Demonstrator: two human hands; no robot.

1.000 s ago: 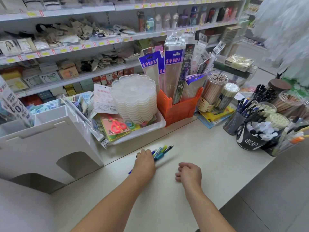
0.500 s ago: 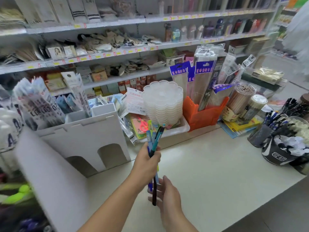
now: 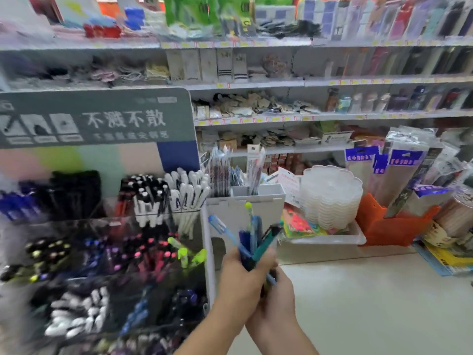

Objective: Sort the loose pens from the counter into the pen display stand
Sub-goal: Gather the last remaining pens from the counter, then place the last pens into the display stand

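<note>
Legible text is confined to one item. The grey header board (image 3: 94,116) of the pen display stand, up and to the left of the grip, carries large white characters reading 不溅不散. A smaller white line beneath them is too blurred to read, as are the white pictogram blocks at the board's left end. The blue header cards (image 3: 362,154) on hanging packets, up and to the right of the grip, bear light print that cannot be made out. Shelf-edge price tags (image 3: 245,120) are unreadable.
</note>
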